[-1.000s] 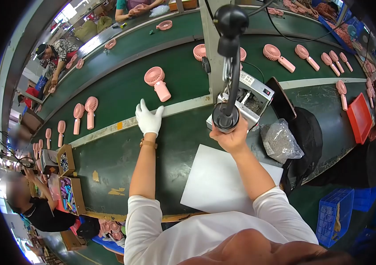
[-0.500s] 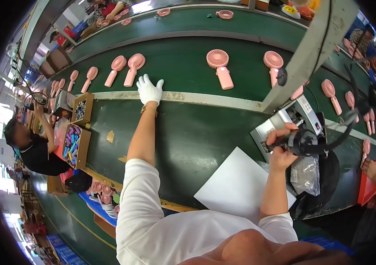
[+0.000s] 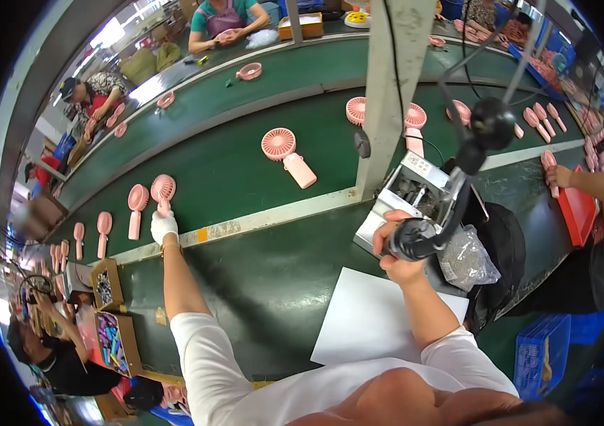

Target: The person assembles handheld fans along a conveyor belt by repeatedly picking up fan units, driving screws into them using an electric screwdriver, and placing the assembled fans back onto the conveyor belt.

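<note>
My left hand, in a white glove, is closed around the lower handle of a pink handheld fan at the conveyor's near edge. Another pink fan lies just left of it. My right hand is bare, with curled fingers, in front of a metal bench machine. A black cylindrical head on a dark curved arm covers part of that hand, so what it holds is hidden. Below it, a white sheet lies on the green bench.
More pink fans lie along the green belt, including one fan at centre. A metal post rises by the machine. A clear plastic bag is at right, and a box of colourful parts at left. Co-workers sit around.
The view has turned right. My left hand, spread flat at the belt's edge before, has closed on a fan's handle. My right hand stays by the machine, fingers still curled.
</note>
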Demonstrator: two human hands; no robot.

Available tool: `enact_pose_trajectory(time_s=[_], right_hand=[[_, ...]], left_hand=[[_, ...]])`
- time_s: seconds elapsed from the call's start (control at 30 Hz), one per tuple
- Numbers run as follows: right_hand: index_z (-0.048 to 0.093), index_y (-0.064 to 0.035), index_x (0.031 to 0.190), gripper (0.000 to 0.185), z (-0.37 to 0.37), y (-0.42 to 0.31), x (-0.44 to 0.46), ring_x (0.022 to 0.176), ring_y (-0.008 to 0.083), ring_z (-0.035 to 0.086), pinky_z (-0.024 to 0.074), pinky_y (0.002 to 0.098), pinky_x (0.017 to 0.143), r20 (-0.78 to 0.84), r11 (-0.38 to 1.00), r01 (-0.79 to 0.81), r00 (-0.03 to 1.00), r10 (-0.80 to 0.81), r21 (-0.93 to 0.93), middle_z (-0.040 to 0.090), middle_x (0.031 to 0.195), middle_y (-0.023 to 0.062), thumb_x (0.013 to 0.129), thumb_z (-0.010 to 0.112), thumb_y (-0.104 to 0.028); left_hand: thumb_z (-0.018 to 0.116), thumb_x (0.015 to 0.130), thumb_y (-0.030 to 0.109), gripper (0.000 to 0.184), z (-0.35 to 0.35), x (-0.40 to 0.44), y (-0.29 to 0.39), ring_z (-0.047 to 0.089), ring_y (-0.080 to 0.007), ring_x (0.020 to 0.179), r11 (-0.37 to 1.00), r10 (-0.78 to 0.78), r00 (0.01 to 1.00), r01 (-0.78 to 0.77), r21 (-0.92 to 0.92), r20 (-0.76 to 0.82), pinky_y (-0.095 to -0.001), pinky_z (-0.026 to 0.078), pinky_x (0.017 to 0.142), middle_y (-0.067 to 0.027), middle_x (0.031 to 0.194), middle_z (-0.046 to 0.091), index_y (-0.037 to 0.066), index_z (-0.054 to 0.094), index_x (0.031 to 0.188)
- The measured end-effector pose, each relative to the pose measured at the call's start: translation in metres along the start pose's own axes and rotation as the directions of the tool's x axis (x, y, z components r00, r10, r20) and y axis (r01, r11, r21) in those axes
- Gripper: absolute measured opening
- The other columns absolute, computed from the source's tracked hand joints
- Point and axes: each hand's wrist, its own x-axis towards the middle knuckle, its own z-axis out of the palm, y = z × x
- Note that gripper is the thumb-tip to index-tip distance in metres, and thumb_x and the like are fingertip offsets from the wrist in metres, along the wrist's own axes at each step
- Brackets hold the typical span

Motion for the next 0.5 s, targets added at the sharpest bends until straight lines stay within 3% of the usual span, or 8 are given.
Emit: enact_pose_trajectory(time_s=[0.07, 0.1, 0.13, 0.17, 0.23, 0.3, 0.37, 0.5], right_hand=[[0.041, 0.0050, 0.129, 0.089, 0.000, -0.002, 0.002, 0.091, 0.0248, 0.065, 0.0520, 0.0347, 0.081, 0.002, 0.995, 0.016, 1.000, -0.016, -0.100, 0.061, 0.112, 0.0198, 0.064, 0.086, -0.035], [0.042, 0.0049, 0.129, 0.086, 0.004, 0.007, 0.000, 0.090, 0.0248, 0.065, 0.0516, 0.0339, 0.082, -0.040, 0.999, 0.027, 0.999, -0.028, -0.025, 0.061, 0.112, 0.0193, 0.065, 0.086, -0.035], [0.043, 0.0036, 0.128, 0.085, 0.003, 0.005, 0.001, 0.090, 0.0246, 0.065, 0.0510, 0.0330, 0.082, -0.023, 0.999, 0.018, 1.000, -0.019, -0.042, 0.062, 0.112, 0.0185, 0.066, 0.085, -0.037], [0.044, 0.0024, 0.128, 0.084, 0.003, -0.003, 0.005, 0.090, 0.0244, 0.065, 0.0504, 0.0322, 0.082, 0.003, 0.998, -0.001, 1.000, 0.001, -0.062, 0.062, 0.111, 0.0176, 0.066, 0.084, -0.038], [0.046, -0.0002, 0.128, 0.083, 0.005, -0.018, 0.013, 0.090, 0.0240, 0.065, 0.0493, 0.0305, 0.082, 0.048, 0.995, -0.043, 0.998, 0.048, -0.091, 0.062, 0.111, 0.0159, 0.067, 0.083, -0.042], [0.047, 0.0001, 0.128, 0.083, 0.006, -0.031, 0.020, 0.090, 0.0206, 0.064, 0.0486, 0.0292, 0.082, 0.083, 0.991, -0.064, 0.994, 0.074, -0.114, 0.064, 0.107, 0.0134, 0.068, 0.081, -0.046], [0.047, 0.0002, 0.128, 0.084, 0.008, -0.040, 0.023, 0.090, 0.0182, 0.064, 0.0482, 0.0286, 0.081, 0.088, 0.989, -0.065, 0.993, 0.077, -0.131, 0.065, 0.104, 0.0119, 0.068, 0.080, -0.049], [0.047, 0.0005, 0.127, 0.078, 0.015, -0.021, 0.013, 0.085, 0.0163, 0.063, 0.0487, 0.0281, 0.080, -0.068, 0.993, 0.007, 0.998, -0.016, -0.121, 0.066, 0.098, 0.0102, 0.070, 0.081, -0.041]], left_hand=[[0.072, 0.071, 0.028, 0.037, 0.018, 0.012, 0.001, 0.067, -0.0297, 0.076, 0.964, -0.063, 0.991, 0.092, -0.248, 0.122, -0.0415, 0.052, 0.069, -0.0163, 0.086, 0.068, 0.001, 0.061, 0.093], [0.071, 0.069, 0.021, 0.026, 0.039, 0.031, -0.006, 0.063, -0.0201, 0.061, 0.810, -0.098, 0.856, 0.365, -0.459, 0.507, -0.0341, 0.049, 0.055, -0.0082, 0.071, 0.064, 0.001, 0.061, 0.082], [0.070, 0.072, 0.019, 0.017, 0.009, 0.000, 0.018, 0.054, -0.0137, 0.049, 0.421, 0.009, 0.729, 0.618, -0.664, 0.685, -0.0292, 0.040, 0.044, -0.0014, 0.060, 0.055, 0.008, 0.058, 0.070], [0.067, 0.076, 0.013, 0.016, -0.006, -0.027, 0.043, 0.045, -0.0116, 0.044, 0.298, 0.074, 0.700, 0.664, -0.686, 0.710, -0.0271, 0.034, 0.041, 0.0029, 0.055, 0.046, 0.013, 0.053, 0.068], [0.061, 0.081, 0.009, 0.009, -0.022, -0.075, 0.074, 0.047, -0.0114, 0.053, -0.021, 0.337, 0.704, 0.669, -0.743, 0.625, -0.0250, 0.039, 0.050, 0.0030, 0.063, 0.045, 0.012, 0.052, 0.082], [0.063, 0.087, 0.019, 0.020, -0.059, -0.141, 0.114, 0.050, -0.0143, 0.060, -0.113, 0.357, 0.811, 0.530, -0.840, 0.464, -0.0278, 0.044, 0.055, -0.0022, 0.073, 0.050, 0.008, 0.048, 0.096], [0.065, 0.088, 0.024, 0.030, -0.080, -0.188, 0.131, 0.056, -0.0198, 0.074, -0.294, 0.441, 0.806, 0.546, -0.785, 0.395, -0.0327, 0.049, 0.065, -0.0054, 0.081, 0.054, 0.007, 0.046, 0.103], [0.067, 0.086, 0.022, 0.030, -0.107, -0.256, 0.139, 0.060, -0.0238, 0.086, -0.215, 0.615, 0.602, 0.750, -0.626, 0.510, -0.0375, 0.052, 0.078, -0.0093, 0.094, 0.060, 0.004, 0.052, 0.106]])
